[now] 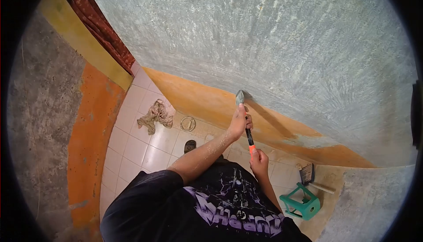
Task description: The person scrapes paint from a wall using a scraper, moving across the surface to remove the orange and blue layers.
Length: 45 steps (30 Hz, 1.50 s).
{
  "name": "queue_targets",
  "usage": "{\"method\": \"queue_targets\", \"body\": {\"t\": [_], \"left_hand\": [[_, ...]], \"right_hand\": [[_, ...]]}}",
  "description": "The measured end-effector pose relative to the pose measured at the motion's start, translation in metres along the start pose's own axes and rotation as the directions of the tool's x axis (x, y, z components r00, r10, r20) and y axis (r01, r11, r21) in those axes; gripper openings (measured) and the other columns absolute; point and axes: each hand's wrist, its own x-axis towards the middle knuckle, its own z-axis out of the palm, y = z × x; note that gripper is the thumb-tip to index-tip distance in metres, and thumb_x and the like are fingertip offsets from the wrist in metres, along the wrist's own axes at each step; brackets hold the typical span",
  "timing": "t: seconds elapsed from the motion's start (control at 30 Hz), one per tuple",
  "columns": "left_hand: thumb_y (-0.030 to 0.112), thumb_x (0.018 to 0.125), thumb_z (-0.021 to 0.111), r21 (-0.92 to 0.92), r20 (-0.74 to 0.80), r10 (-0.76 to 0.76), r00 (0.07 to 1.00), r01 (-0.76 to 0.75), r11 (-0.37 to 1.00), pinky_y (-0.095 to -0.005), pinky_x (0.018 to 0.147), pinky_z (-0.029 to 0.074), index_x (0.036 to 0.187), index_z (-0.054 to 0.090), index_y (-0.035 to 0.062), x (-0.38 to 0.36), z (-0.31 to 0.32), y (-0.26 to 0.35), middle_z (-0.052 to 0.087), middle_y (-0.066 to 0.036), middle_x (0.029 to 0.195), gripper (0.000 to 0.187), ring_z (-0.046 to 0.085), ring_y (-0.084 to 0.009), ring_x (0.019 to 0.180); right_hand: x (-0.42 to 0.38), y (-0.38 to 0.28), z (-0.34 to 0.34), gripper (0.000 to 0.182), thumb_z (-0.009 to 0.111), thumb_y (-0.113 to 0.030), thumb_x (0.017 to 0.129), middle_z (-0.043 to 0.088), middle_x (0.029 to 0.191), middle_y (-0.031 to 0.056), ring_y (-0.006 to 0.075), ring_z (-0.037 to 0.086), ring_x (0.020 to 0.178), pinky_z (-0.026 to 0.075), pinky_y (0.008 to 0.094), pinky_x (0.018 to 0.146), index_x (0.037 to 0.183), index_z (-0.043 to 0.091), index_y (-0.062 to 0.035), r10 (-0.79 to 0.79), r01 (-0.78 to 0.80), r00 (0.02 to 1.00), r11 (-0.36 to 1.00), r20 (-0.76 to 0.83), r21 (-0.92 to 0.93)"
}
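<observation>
A long-handled scraper (250, 137) with a black and orange handle is held in both my hands. My left hand (239, 122) is closed around it just below the grey, pointed metal head. Lower down, my right hand (259, 160) grips the orange end of the handle. The head meets the wall (264, 44) close to the line where rough, grey scraped surface borders an orange painted band (202, 96). Whether the blade's edge presses on the wall is hard to tell. Pale dust specks cover my left forearm.
On the white tiled floor (132, 143) lie a crumpled cloth (156, 116) and a round ring-like object (187, 123). A green plastic stool (301, 201) stands at lower right beside a dark basket-like item (306, 173). A red curtain (99, 22) hangs at upper left.
</observation>
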Motion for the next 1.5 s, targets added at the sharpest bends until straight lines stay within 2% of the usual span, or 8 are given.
{"method": "queue_targets", "body": {"t": [0.17, 0.67, 0.9, 0.97, 1.23, 1.33, 1.47, 1.5], "left_hand": [[0.062, 0.1, 0.028, -0.012, -0.013, -0.016, 1.0, 0.015, 1.0, -0.0324, 0.055, 0.041, 0.102, 0.035, 0.013, 0.0, 0.005, 0.002, 0.031, 0.0, 0.061, 0.049, 0.036, -0.0123, 0.051], [0.062, 0.1, 0.027, -0.019, 0.005, 0.03, 1.0, -0.03, 0.999, -0.0337, 0.056, 0.042, 0.104, 0.035, 0.013, 0.003, -0.011, 0.011, 0.032, 0.0, 0.061, 0.049, 0.038, -0.013, 0.052], [0.063, 0.1, 0.026, -0.052, -0.041, 0.044, 0.998, -0.047, 0.998, -0.0324, 0.054, 0.039, 0.104, 0.036, 0.0128, 0.0, -0.003, 0.016, 0.03, 0.001, 0.059, 0.051, 0.034, -0.0119, 0.049], [0.063, 0.1, 0.026, -0.033, -0.095, 0.076, 0.993, -0.079, 0.996, -0.0313, 0.053, 0.038, 0.105, 0.036, 0.0129, 0.0, -0.013, 0.024, 0.029, 0.002, 0.059, 0.051, 0.033, -0.0117, 0.049], [0.062, 0.1, 0.024, -0.005, -0.065, 0.066, 0.996, -0.066, 0.998, -0.0308, 0.05, 0.038, 0.101, 0.036, 0.0124, 0.0, -0.014, 0.022, 0.03, 0.002, 0.057, 0.051, 0.033, -0.0115, 0.047], [0.063, 0.1, 0.025, -0.063, -0.131, 0.117, 0.984, -0.126, 0.99, -0.0306, 0.049, 0.038, 0.101, 0.036, 0.0127, 0.008, -0.046, 0.045, 0.03, 0.002, 0.057, 0.051, 0.033, -0.0118, 0.048], [0.064, 0.099, 0.027, -0.07, -0.102, 0.056, 0.993, -0.064, 0.995, -0.0314, 0.052, 0.039, 0.102, 0.036, 0.0125, 0.004, -0.044, 0.044, 0.031, 0.001, 0.058, 0.053, 0.035, -0.0124, 0.049], [0.063, 0.099, 0.029, -0.067, -0.015, 0.041, 0.999, -0.042, 0.997, -0.032, 0.056, 0.041, 0.106, 0.037, 0.0133, -0.001, -0.039, 0.041, 0.032, 0.0, 0.061, 0.051, 0.037, -0.0132, 0.053]], "right_hand": [[-0.005, -0.01, -0.009, 0.033, 0.057, -0.031, 0.099, 0.046, 0.062, -0.0039, 0.0051, 0.042, 0.052, 0.033, 0.0238, 0.047, 0.091, 0.063, 0.0007, 0.047, -0.048, 0.999, 0.998, 0.024, 0.029], [0.005, -0.01, 0.01, 0.031, 0.057, -0.029, 0.098, 0.048, 0.061, -0.0033, 0.0053, 0.043, 0.053, 0.034, 0.0246, 0.049, 0.088, 0.063, -0.0008, -0.069, 0.067, 0.998, 0.986, -0.006, -0.15], [0.002, -0.022, 0.001, 0.033, 0.058, -0.031, 0.098, 0.048, 0.061, -0.0037, 0.0054, 0.044, 0.054, 0.034, 0.0249, 0.049, 0.089, 0.064, 0.0004, 0.002, -0.001, 1.0, 0.992, 0.006, -0.125], [0.009, -0.025, 0.018, 0.033, 0.058, -0.031, 0.098, 0.048, 0.06, -0.0037, 0.0054, 0.044, 0.054, 0.034, 0.025, 0.049, 0.088, 0.064, 0.0, -0.051, 0.051, 0.999, 0.987, 0.008, -0.155], [0.004, -0.024, 0.021, 0.033, 0.059, -0.03, 0.097, 0.046, 0.06, -0.0036, 0.006, 0.042, 0.054, 0.034, 0.0256, 0.049, 0.088, 0.065, 0.0011, -0.004, 0.002, 1.0, 0.991, -0.009, -0.137], [0.02, -0.036, 0.05, 0.032, 0.059, -0.029, 0.097, 0.046, 0.059, -0.0036, 0.0056, 0.043, 0.054, 0.034, 0.0252, 0.049, 0.084, 0.064, -0.0003, -0.122, 0.125, 0.992, 0.964, 0.03, -0.236], [0.013, -0.033, 0.052, 0.032, 0.057, -0.029, 0.098, 0.047, 0.059, -0.0031, 0.0055, 0.042, 0.052, 0.033, 0.0251, 0.048, 0.083, 0.062, -0.001, -0.095, 0.09, 0.995, 0.977, -0.019, -0.192], [0.007, -0.031, 0.045, 0.031, 0.056, -0.028, 0.099, 0.046, 0.059, -0.0033, 0.0053, 0.042, 0.051, 0.033, 0.0246, 0.046, 0.082, 0.06, -0.0017, -0.085, 0.081, 0.996, 0.982, -0.016, -0.173]]}}
